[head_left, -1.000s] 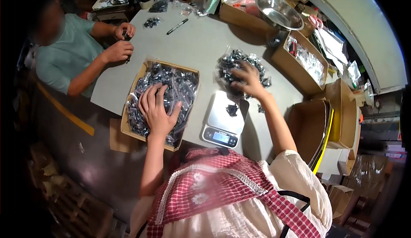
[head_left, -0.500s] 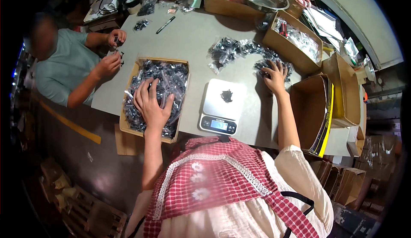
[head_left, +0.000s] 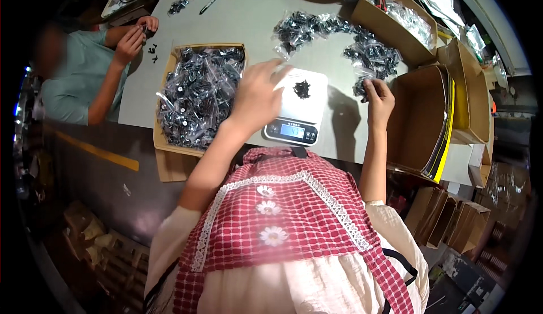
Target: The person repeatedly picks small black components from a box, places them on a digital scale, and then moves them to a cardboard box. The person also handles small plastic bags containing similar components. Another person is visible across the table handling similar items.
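Observation:
My left hand (head_left: 257, 96), blurred by motion, hovers at the left edge of a white digital scale (head_left: 317, 107); its fingers look apart and nothing shows in them. A small heap of black parts (head_left: 302, 89) lies on the scale's plate, and the display is lit. To the right, my right hand (head_left: 380, 100) pinches a small clear bag of black parts (head_left: 362, 85) at the near end of a curved pile of similar bags (head_left: 370, 54). Left of the scale stands a shallow carton (head_left: 243, 54) full of such bags, partly covered by my left forearm.
A co-worker (head_left: 85, 76) at the left holds something small in both hands, with loose black parts nearby. A marker (head_left: 212, 2) lies at the back. Open cardboard boxes (head_left: 416, 119) line the right side; another box (head_left: 362, 14) behind holds clear bags.
My left hand has left the carton and moved right to the scale. My right hand has drawn nearer and now pinches a bag. The whole view has shifted, with the table higher in it.

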Tool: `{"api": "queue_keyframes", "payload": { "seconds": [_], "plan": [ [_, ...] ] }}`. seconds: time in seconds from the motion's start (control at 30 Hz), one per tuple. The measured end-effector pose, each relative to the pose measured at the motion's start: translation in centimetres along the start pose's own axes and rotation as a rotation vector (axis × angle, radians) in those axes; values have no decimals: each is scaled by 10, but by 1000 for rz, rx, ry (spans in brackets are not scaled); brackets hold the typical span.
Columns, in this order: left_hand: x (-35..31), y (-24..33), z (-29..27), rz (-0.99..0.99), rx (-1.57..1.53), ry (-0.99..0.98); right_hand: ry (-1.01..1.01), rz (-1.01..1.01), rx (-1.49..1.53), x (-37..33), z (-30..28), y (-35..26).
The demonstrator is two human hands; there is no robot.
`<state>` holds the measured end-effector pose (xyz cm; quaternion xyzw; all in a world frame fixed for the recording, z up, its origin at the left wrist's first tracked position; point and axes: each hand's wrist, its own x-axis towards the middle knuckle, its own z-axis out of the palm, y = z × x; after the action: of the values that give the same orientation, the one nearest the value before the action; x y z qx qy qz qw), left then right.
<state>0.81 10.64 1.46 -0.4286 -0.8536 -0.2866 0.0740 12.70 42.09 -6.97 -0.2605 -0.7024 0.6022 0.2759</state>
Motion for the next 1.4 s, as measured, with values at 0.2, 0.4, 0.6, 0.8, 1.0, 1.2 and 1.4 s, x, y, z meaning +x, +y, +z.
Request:
{"api": "queue_keyframes", "payload": {
  "seconds": [0.2, 0.4, 0.6, 0.8, 1.0, 1.2, 1.4],
  "plan": [
    [26, -9, 69, 123, 61, -251, -187, 329, 292, -27, 30, -37],
    [18, -31, 56, -231, -245, 37, 86, 139, 30, -14, -27, 8],
    [27, -6, 11, -866, -1315, 50, -40, 119, 61, -31, 1, -1],
    [17, 3, 19, -783, -1207, 58, -171, 92, 191, -35, 41, -10],
    [9, 10, 24, -766, -1160, 100, -166, 100, 66, -32, 42, -13],
    [9, 22, 27, -745, -1200, 83, -198, 139, -30, -39, 32, -1],
    [6, 36, 46, -655, -1196, 1, -427, 314, 237, -55, 39, -43]
  ]
}}
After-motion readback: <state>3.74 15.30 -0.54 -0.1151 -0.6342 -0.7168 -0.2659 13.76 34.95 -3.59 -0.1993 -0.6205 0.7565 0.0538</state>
